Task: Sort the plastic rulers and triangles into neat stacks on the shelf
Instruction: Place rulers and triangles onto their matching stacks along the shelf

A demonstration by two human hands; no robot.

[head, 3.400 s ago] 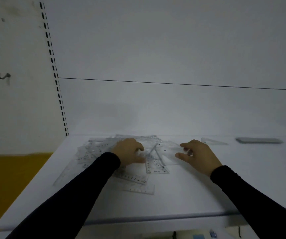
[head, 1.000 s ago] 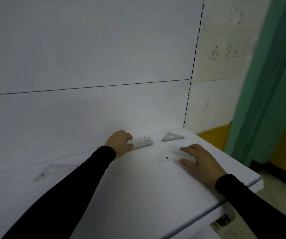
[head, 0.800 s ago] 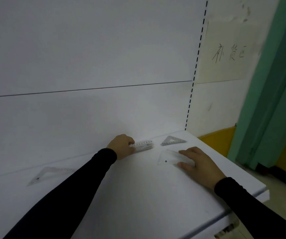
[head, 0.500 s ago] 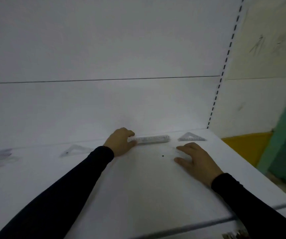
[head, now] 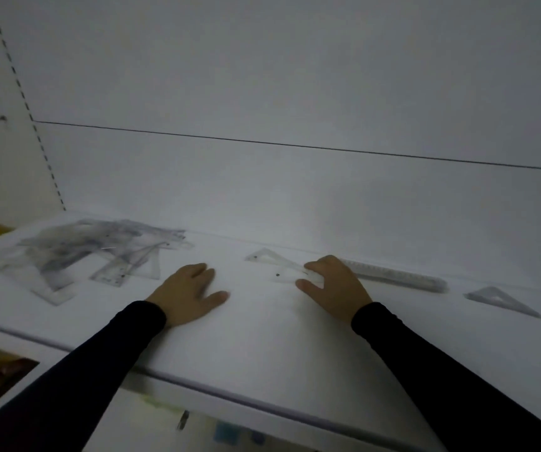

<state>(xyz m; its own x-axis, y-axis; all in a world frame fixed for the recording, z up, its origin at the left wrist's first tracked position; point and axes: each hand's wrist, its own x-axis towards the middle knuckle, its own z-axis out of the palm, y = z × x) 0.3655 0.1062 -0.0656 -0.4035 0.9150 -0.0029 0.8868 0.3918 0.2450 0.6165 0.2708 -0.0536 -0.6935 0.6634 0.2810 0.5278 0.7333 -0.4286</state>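
Hands first: the right hand (head: 334, 287) is curled onto a clear triangle (head: 290, 275), fingertips and thumb pinching its near end, so that piece is spoken for. It lies flat on the shelf (head: 262, 347), long axis running out to the left of that hand and a bit away from the person, with another small triangle (head: 264, 256) just beyond its far tip. The left hand (head: 189, 293) is flat on the shelf, fingers relaxed, holding nothing.

What the next move hangs on, I reckon: the messy pile of rulers and triangles (head: 96, 252) sits off to the left of the left hand and slightly beyond it, so that hand is clearly the nearer one for it. The right hand has the sorted stuff on its own side: a long ruler stack (head: 393, 275) running rightward just behind its knuckles, then a triangle stack (head: 500, 300) well off to its right.

Compared with half a second back, the view has swung left, so the pile is in shot again, and the left hand has let go of the ruler end and come down onto bare shelf. The right hand hasn't left its triangle.
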